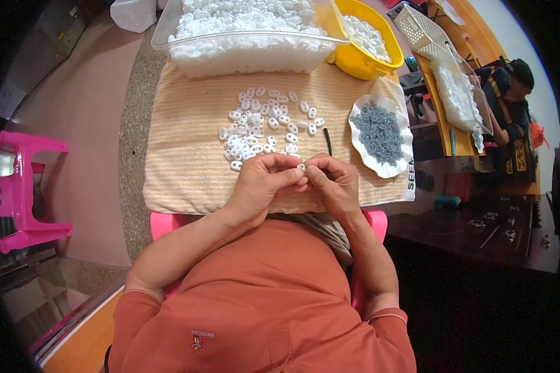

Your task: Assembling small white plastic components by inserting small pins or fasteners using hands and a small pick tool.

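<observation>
My left hand (264, 183) and my right hand (336, 186) meet over the front of a striped towel, fingertips pinched together. Between them is a small white plastic piece (301, 166), mostly covered by the fingers. Just beyond the hands lies a loose spread of white oval two-holed plastic pieces (274, 123), some overlapping. A short black rod (327, 142) rests on the towel beyond my right hand. To its right, a white wavy-rimmed plate (353, 118) holds a heap of small grey spring-like parts (379, 133).
At the towel's (186, 130) far edge stand a clear tub (162, 38) and a yellow basin (389, 67), both full of white pieces. A pink stool (22, 186) stands on the left. At right, another person (510, 93) sits by a table with a white-filled bin (457, 90).
</observation>
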Demonstrator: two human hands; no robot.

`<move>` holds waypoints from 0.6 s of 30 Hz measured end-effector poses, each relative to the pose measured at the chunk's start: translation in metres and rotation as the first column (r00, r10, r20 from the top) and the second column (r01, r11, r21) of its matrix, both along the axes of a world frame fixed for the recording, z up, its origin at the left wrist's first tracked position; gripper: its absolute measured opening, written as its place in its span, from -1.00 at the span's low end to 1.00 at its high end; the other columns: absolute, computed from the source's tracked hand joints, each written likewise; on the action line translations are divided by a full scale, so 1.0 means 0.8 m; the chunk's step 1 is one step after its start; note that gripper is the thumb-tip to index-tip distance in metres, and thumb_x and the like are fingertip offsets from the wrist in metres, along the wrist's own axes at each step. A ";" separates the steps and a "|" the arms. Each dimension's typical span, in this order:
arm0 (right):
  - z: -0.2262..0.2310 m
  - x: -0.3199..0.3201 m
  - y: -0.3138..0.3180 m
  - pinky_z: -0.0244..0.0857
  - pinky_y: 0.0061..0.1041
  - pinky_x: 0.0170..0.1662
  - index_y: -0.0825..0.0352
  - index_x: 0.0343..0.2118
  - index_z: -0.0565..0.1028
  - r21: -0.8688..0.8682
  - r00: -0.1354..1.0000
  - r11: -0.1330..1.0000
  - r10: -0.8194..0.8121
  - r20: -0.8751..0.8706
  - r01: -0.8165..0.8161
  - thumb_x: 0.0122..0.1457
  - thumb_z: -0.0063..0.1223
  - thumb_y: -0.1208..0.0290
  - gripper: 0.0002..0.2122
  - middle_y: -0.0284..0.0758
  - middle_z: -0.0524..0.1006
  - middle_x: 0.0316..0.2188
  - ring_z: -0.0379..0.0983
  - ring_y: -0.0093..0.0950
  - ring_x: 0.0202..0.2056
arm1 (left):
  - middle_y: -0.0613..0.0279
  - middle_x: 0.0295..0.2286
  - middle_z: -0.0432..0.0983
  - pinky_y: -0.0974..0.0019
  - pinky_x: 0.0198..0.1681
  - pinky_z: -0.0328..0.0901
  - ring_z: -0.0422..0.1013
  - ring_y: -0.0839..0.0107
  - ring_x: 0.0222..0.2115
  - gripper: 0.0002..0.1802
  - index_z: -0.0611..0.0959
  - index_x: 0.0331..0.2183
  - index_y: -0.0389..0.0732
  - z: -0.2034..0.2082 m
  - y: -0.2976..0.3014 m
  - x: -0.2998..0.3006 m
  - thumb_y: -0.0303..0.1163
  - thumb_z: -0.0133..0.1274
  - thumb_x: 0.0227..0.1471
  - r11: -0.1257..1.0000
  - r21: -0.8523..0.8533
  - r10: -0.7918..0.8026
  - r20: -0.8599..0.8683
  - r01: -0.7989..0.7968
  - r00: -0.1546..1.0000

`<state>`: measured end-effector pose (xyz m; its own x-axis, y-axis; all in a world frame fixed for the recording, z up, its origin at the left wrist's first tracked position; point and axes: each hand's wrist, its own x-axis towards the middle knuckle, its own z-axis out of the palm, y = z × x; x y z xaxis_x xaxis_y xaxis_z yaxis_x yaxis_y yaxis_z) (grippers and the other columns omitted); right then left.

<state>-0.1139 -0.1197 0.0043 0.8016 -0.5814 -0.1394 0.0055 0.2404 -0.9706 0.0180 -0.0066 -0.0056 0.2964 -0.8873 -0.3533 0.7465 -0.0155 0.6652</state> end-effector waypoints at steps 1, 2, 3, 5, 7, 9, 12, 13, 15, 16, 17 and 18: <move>0.001 0.000 -0.001 0.34 -0.72 -0.32 0.44 -0.31 0.53 0.005 1.000 1.000 -0.003 0.000 0.003 0.18 0.08 0.52 -0.90 -0.42 0.55 -0.42 0.45 -0.70 -0.40 | 0.15 -0.37 0.55 0.42 -0.24 0.47 0.51 0.46 -0.38 -0.80 0.53 -0.23 -0.36 0.000 0.000 0.000 -0.55 0.10 0.04 1.000 0.001 0.000 0.000 0.000 1.000; 0.001 0.000 -0.001 0.34 -0.72 -0.32 0.44 -0.30 0.53 0.010 1.000 1.000 -0.006 -0.001 0.006 0.18 0.08 0.52 -0.89 -0.41 0.56 -0.41 0.45 -0.69 -0.40 | 0.15 -0.37 0.55 0.42 -0.25 0.47 0.51 0.46 -0.39 -0.80 0.53 -0.23 -0.36 0.000 0.000 0.001 -0.55 0.10 0.04 1.000 -0.006 -0.002 0.000 0.002 1.000; 0.002 0.000 -0.002 0.34 -0.72 -0.32 0.44 -0.30 0.53 0.011 1.000 1.000 -0.005 -0.002 0.005 0.18 0.08 0.52 -0.89 -0.41 0.56 -0.41 0.45 -0.69 -0.40 | 0.15 -0.37 0.54 0.42 -0.25 0.47 0.51 0.46 -0.39 -0.80 0.53 -0.23 -0.35 0.000 0.000 0.001 -0.54 0.10 0.04 1.000 -0.012 -0.004 -0.001 0.004 1.000; 0.003 -0.002 -0.003 0.37 -0.70 -0.32 0.45 -0.25 0.53 0.063 1.000 0.998 -0.018 -0.010 0.019 0.18 0.08 0.52 -0.87 -0.38 0.57 -0.40 0.48 -0.66 -0.41 | 0.15 -0.37 0.54 0.42 -0.25 0.47 0.51 0.46 -0.38 -0.80 0.53 -0.23 -0.35 0.000 -0.001 0.002 -0.54 0.10 0.04 1.000 -0.015 -0.006 -0.013 0.005 1.000; 0.005 -0.002 -0.005 0.39 -0.69 -0.33 0.46 -0.24 0.52 0.096 1.000 0.995 -0.014 -0.007 0.015 0.18 0.08 0.52 -0.86 -0.35 0.57 -0.40 0.49 -0.64 -0.41 | 0.16 -0.37 0.54 0.42 -0.24 0.47 0.51 0.46 -0.38 -0.80 0.53 -0.23 -0.35 0.001 -0.001 0.003 -0.55 0.10 0.05 1.000 -0.019 -0.007 -0.025 0.006 1.000; 0.002 -0.002 -0.009 0.40 -0.68 -0.33 0.46 -0.22 0.51 0.128 1.000 0.992 -0.010 -0.003 0.011 0.17 0.09 0.53 -0.85 -0.33 0.58 -0.40 0.50 -0.62 -0.42 | 0.16 -0.36 0.54 0.41 -0.24 0.47 0.51 0.47 -0.38 -0.80 0.53 -0.23 -0.34 0.003 -0.001 0.003 -0.55 0.09 0.05 1.000 0.002 -0.001 -0.048 0.001 0.999; -0.005 -0.004 -0.013 0.42 -0.66 -0.35 0.46 -0.20 0.50 0.115 1.000 0.993 0.000 0.017 -0.001 0.16 0.10 0.53 -0.83 -0.30 0.58 -0.39 0.51 -0.59 -0.42 | 0.17 -0.36 0.54 0.41 -0.23 0.47 0.51 0.47 -0.38 -0.81 0.53 -0.23 -0.34 0.003 -0.001 0.004 -0.56 0.09 0.05 1.000 -0.009 -0.005 -0.051 0.004 0.999; -0.005 -0.004 -0.013 0.41 -0.66 -0.35 0.47 -0.20 0.50 0.112 1.000 0.994 0.002 0.013 -0.004 0.16 0.09 0.54 -0.83 -0.30 0.58 -0.39 0.51 -0.60 -0.42 | 0.17 -0.36 0.54 0.41 -0.23 0.47 0.51 0.47 -0.38 -0.81 0.53 -0.23 -0.34 0.002 -0.001 0.004 -0.56 0.09 0.05 1.000 -0.010 -0.004 -0.052 0.004 0.999; -0.004 -0.003 -0.012 0.41 -0.67 -0.35 0.47 -0.20 0.50 0.108 1.000 0.994 0.005 0.009 -0.005 0.16 0.09 0.55 -0.84 -0.30 0.57 -0.39 0.50 -0.60 -0.42 | 0.16 -0.36 0.54 0.41 -0.23 0.47 0.51 0.46 -0.38 -0.81 0.53 -0.23 -0.35 0.000 -0.001 0.004 -0.56 0.09 0.05 1.000 -0.004 -0.003 -0.058 0.002 0.998; -0.003 -0.003 -0.011 0.40 -0.67 -0.34 0.46 -0.21 0.50 0.107 1.000 0.994 0.011 0.012 -0.012 0.16 0.08 0.56 -0.85 -0.32 0.57 -0.39 0.50 -0.61 -0.41 | 0.16 -0.36 0.54 0.41 -0.23 0.47 0.51 0.46 -0.38 -0.81 0.53 -0.23 -0.35 0.000 -0.001 0.004 -0.56 0.09 0.05 1.000 -0.005 -0.001 -0.058 0.001 0.998; -0.002 -0.003 -0.010 0.39 -0.68 -0.33 0.46 -0.22 0.51 0.107 1.000 0.994 0.018 0.015 -0.019 0.17 0.07 0.57 -0.86 -0.33 0.57 -0.39 0.49 -0.63 -0.41 | 0.15 -0.36 0.54 0.40 -0.23 0.48 0.51 0.46 -0.38 -0.81 0.53 -0.23 -0.35 -0.001 -0.001 0.004 -0.57 0.09 0.05 1.000 -0.010 0.000 -0.058 0.000 0.998; 0.000 -0.002 -0.009 0.39 -0.68 -0.33 0.46 -0.22 0.51 0.106 1.000 0.994 0.019 0.015 -0.020 0.17 0.07 0.57 -0.86 -0.33 0.57 -0.39 0.49 -0.63 -0.41 | 0.14 -0.35 0.54 0.40 -0.23 0.48 0.51 0.46 -0.38 -0.81 0.53 -0.23 -0.35 -0.001 -0.001 0.004 -0.57 0.09 0.04 1.000 -0.015 0.001 -0.057 -0.002 0.998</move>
<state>-0.1152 -0.1272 0.0040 0.8150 -0.5481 -0.1883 0.0133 0.3425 -0.9394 0.0212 -0.0072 -0.0066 0.2770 -0.8925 -0.3560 0.7836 -0.0046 0.6213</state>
